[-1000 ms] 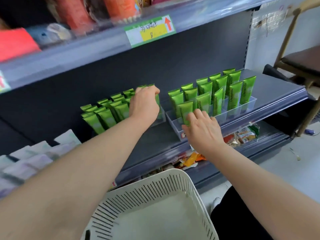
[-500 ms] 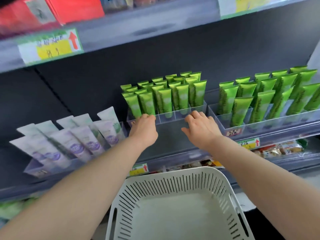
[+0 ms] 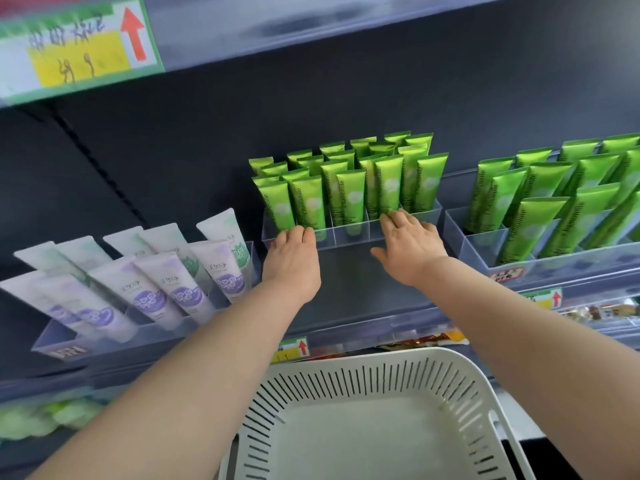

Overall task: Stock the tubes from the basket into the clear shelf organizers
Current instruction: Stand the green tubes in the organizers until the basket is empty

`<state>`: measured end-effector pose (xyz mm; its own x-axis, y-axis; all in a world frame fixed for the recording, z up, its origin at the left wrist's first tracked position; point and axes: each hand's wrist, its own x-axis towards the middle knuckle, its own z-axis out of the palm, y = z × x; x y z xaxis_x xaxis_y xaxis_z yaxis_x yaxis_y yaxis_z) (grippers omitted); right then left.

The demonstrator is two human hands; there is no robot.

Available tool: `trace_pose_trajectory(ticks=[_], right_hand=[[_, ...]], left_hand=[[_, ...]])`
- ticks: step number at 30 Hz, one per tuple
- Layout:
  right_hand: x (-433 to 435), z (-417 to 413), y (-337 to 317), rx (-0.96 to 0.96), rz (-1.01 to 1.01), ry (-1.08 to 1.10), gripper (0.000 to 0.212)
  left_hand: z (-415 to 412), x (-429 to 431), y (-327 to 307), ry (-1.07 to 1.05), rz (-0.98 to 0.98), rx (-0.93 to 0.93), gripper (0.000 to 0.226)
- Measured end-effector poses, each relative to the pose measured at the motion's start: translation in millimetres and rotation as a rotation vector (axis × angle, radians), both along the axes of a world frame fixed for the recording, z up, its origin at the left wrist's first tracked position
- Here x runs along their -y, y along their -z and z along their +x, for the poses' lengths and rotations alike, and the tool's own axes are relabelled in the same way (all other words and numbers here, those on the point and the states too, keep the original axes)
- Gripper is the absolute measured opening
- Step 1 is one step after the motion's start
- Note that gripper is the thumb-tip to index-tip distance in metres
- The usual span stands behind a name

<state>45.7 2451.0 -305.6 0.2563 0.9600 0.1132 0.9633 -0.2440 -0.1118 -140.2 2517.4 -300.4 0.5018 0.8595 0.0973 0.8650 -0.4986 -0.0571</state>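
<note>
Still at the front wall of the middle clear organizer (image 3: 349,235), as half a second ago, the left hand (image 3: 291,261) and right hand (image 3: 410,249) lie outstretched, fingertips touching it, gripping nothing. Green tubes (image 3: 349,197) stand just beyond the fingertips; the basket (image 3: 363,356) sits below the wrists.

Left hand (image 3: 291,258), right hand (image 3: 410,249) — touching clear organizer (image 3: 348,234)

Yellow price tag (image 3: 78,50) w/ red arrow top left; snack pkts (image 3: 424,339) below.
</note>
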Motion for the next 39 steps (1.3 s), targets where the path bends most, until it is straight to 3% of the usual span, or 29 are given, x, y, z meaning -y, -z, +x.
trace_pose_trajectory(ticks=[7, 19, 33, 39], right_hand=[[0, -4, -6, -0.042, 0.014, 0.034, 0.058], [16, -12, -9, -0.079, 0.0, 0.007, 0.06], [50, -28, -8, -0.059, -0.004, 0.003, 0.054], [67, -32, -6, -0.048, -0.004, -0.005, 0.055]], left_hand=[[10, 3, -13, -0.072, -0.053, -0.016, 0.047], [0, 22, -14, -0.08, -0.034, -0.096, 0.051], [-22, 57, -12, -0.059, -0.01, -0.012, 0.051], [-28, 73, -12, -0.077, -0.038, 0.005, 0.061]])
